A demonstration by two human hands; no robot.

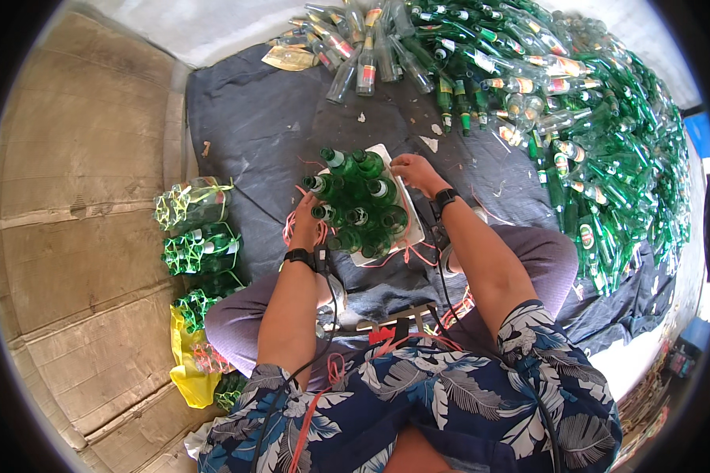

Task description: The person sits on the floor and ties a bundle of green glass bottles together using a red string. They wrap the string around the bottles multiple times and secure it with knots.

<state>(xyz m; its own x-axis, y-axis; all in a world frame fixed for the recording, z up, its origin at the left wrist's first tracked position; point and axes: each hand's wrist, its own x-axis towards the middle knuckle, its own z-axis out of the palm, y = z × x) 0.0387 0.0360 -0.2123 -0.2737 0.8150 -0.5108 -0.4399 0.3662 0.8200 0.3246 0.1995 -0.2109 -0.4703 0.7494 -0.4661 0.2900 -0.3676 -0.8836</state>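
Note:
Several green glass bottles (pixel 360 201) stand upright in a tight group on a white board (pixel 415 219) in front of me. My left hand (pixel 309 214) is against the left side of the group; its fingers are partly hidden behind the bottles. Pink string (pixel 287 229) lies looped beside it, and more pink string runs over the board's near edge. At the board's upper right edge is my right hand (pixel 413 171), fingers bent and close together, beside the bottles; whether it pinches string is too small to tell.
A large heap of loose green and clear bottles (pixel 603 154) fills the right and far side. Tied bottle bundles (pixel 204 248) and a yellow plastic bag (pixel 189 366) line the left, beside cardboard (pixel 89 148). A dark sheet (pixel 260 118) covers the floor. Black cables hang by both wrists.

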